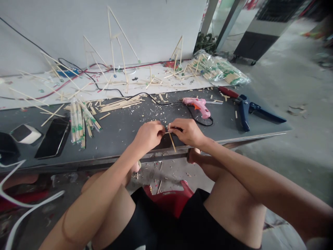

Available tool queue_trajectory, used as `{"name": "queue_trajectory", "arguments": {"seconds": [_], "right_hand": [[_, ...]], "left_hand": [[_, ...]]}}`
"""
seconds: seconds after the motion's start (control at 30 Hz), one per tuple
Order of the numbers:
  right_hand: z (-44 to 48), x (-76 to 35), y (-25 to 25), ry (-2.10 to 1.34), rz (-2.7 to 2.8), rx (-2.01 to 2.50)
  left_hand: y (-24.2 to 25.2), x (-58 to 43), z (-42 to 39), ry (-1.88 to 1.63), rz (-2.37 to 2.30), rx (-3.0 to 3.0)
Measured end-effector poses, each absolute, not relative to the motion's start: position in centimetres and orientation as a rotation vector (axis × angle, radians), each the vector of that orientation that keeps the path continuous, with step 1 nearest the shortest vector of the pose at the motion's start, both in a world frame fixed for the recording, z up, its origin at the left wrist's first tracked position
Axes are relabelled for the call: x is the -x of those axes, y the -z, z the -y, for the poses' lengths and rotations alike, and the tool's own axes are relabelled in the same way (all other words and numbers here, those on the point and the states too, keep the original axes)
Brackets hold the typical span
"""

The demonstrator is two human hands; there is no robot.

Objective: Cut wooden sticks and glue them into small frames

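My left hand [148, 135] and my right hand [187, 132] meet above the front edge of the grey table [125, 139]. Their fingertips pinch a small joint of thin wooden sticks [171, 140], and one stick points down and toward me. A small dark piece shows by my right fingers, too small to name. A pink hot glue gun [197, 107] lies just beyond my right hand, its black cord [200, 118] curling on the tabletop. Wood shavings and short stick pieces are scattered around.
Plastic-sleeved bundles of sticks [78, 121] lie left of my hands, beside a black smartphone [53, 137]. A blue-and-red hand tool [244, 107] rests at right. Stick frames [114, 45] stand on a white board behind. The table's right edge drops to a concrete floor.
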State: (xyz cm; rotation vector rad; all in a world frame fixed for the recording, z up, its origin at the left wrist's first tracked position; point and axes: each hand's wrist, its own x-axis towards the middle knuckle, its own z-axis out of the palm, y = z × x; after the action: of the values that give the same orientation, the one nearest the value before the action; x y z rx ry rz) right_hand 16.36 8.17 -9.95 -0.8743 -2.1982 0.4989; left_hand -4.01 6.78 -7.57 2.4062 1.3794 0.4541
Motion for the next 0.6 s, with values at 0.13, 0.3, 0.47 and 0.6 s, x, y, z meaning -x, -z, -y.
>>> {"name": "queue_trajectory", "arguments": {"seconds": [0.13,0.3,0.47,0.6], "right_hand": [[-8.26,-16.32,9.94,-0.484,2.217,0.867],[-8.19,-16.33,10.01,-0.473,2.212,0.859],[-8.04,-16.34,10.36,-0.443,2.18,0.836],[-8.0,-16.32,10.46,-0.451,2.17,0.847]], "left_hand": [[7.57,4.0,-6.75,-0.458,-1.389,-2.404],[7.57,3.97,-6.73,-0.472,-1.382,-2.416],[7.46,3.93,-6.75,-0.455,-1.391,-2.402],[7.49,3.93,-6.75,-0.47,-1.383,-2.398]]}}
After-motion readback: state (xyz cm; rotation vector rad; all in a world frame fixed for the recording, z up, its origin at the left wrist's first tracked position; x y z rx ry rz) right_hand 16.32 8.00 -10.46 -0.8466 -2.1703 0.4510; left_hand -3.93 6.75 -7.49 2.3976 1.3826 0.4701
